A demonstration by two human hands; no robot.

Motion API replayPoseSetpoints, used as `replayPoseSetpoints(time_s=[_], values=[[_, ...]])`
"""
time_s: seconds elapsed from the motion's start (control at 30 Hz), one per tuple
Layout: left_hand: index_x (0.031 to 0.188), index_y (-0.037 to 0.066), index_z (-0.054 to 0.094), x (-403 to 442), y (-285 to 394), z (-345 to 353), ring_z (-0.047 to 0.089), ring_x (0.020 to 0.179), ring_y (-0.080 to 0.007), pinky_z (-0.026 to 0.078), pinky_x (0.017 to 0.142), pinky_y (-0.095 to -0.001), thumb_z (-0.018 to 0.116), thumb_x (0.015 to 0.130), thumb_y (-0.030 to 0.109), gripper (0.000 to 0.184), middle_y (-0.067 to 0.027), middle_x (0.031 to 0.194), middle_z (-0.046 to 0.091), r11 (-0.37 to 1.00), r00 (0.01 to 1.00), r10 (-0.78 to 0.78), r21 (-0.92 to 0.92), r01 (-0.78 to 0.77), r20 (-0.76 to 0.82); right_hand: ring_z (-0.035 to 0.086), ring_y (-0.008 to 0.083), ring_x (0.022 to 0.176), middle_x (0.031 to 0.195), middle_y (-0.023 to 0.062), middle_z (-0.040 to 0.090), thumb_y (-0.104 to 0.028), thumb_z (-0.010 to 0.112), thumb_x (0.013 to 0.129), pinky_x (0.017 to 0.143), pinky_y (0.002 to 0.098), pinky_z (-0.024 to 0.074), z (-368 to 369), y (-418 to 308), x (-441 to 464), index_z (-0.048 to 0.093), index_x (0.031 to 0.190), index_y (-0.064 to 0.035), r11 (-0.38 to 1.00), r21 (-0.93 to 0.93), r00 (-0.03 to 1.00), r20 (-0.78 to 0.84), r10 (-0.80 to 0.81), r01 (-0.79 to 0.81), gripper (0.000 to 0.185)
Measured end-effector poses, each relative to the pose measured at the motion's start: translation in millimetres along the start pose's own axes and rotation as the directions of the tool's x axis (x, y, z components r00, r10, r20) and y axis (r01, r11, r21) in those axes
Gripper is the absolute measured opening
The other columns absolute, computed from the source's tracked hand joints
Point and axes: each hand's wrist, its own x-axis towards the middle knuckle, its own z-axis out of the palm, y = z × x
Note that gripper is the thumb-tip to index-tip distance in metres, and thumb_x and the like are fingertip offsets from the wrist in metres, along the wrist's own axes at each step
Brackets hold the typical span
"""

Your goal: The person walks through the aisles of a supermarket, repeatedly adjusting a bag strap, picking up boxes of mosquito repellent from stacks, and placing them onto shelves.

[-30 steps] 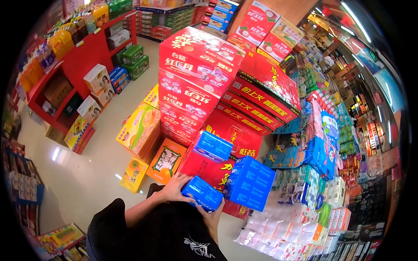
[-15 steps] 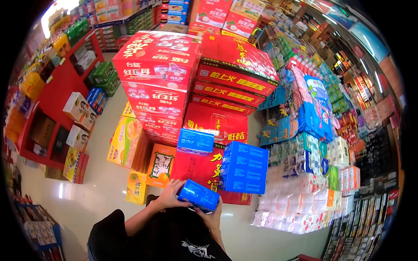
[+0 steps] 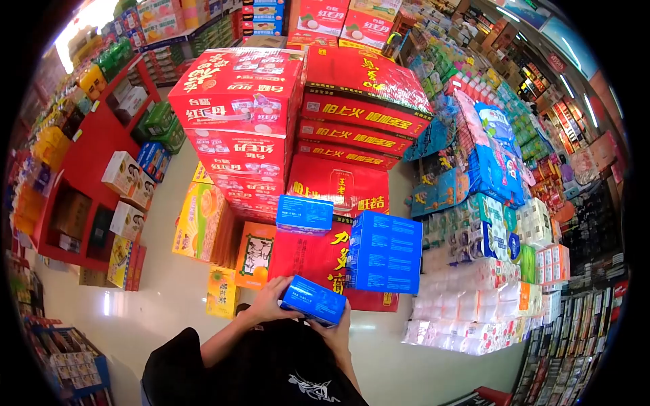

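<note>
My left hand [image 3: 269,302] and right hand [image 3: 336,330] gripped a small blue box [image 3: 313,300] by the near edge of the red carton [image 3: 306,260] — had either hold slackened, it could have dropped to the floor [image 3: 159,311].

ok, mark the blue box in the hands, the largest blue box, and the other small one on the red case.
held blue box [image 3: 313,298]: head view, middle of its upper face
largest blue box [image 3: 387,252]: head view, broad printed face
other small blue box [image 3: 305,211]: head view, its upper face
</note>
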Motion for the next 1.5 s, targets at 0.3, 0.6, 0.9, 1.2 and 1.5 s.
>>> replayPoseSetpoints(time_s=[0.3,0.6,0.9,1.2,1.5], values=[[0.134,0.002,0.044,-4,15,13,0.057,0.111,-0.0345,0.047,0.094,-0.0395,0.086,0.063,0.045,0.093,-0.0182,0.118,0.055,0.988,0.995,-0.099,-0.120,0.100,0.018,0.055,0.0232,0.109,0.118,0.0140,0.054,-0.014,0.090,0.060,0.094,0.0353,0.0456,-20,4,-4,0.033,0.136,0.0013,0.999,0.018,0.999,0.030,0.045,-0.046,0.096],[0.146,0.004,0.025,19,37,40,0.050,0.121,-0.0384,0.043,0.100,-0.0417,0.082,0.061,0.056,0.115,-0.0227,0.132,0.045,0.996,0.895,0.060,-0.092,-0.021,0.442,0.058,0.0208,0.105,0.116,0.0124,0.058,-0.005,0.087,0.062,0.091,0.0349,0.0493,-56,12,-52,0.040,0.132,0.0014,0.853,0.449,0.942,-0.066,0.329,-0.266,0.085],[0.149,0.003,-0.014,65,90,97,0.051,0.119,-0.0425,0.043,0.100,-0.0417,0.082,0.066,0.037,0.131,-0.0307,0.140,0.036,0.986,0.520,0.150,-0.091,-0.136,0.841,0.061,0.0200,0.101,0.113,0.0127,0.061,-0.009,0.085,0.068,0.089,0.0347,0.0513,-121,64,-111,0.043,0.130,-0.0013,0.768,0.537,0.858,-0.147,0.492,-0.349,0.076],[0.149,0.009,-0.018,86,129,164,0.059,0.108,-0.0392,0.048,0.091,-0.0411,0.082,0.068,0.024,0.130,-0.0286,0.132,0.046,0.913,0.269,0.293,-0.185,-0.363,0.917,0.060,0.0198,0.103,0.115,0.0135,0.061,-0.038,0.078,0.079,0.090,0.0341,0.0494,-177,89,-163,0.037,0.139,-0.0026,0.853,0.425,0.808,-0.360,0.466,-0.303,0.080],[0.148,0.007,-0.019,105,188,238,0.065,0.092,-0.0335,0.050,0.083,-0.0378,0.084,0.070,0.035,0.133,-0.0259,0.114,0.059,0.906,-0.022,0.253,-0.245,-0.347,0.967,0.052,0.0254,0.118,0.130,0.0167,0.051,-0.079,0.065,0.059,0.099,0.0384,0.0438,-213,54,-221,0.015,0.150,-0.0045,0.789,0.614,0.738,-0.518,0.433,-0.032,0.128]])
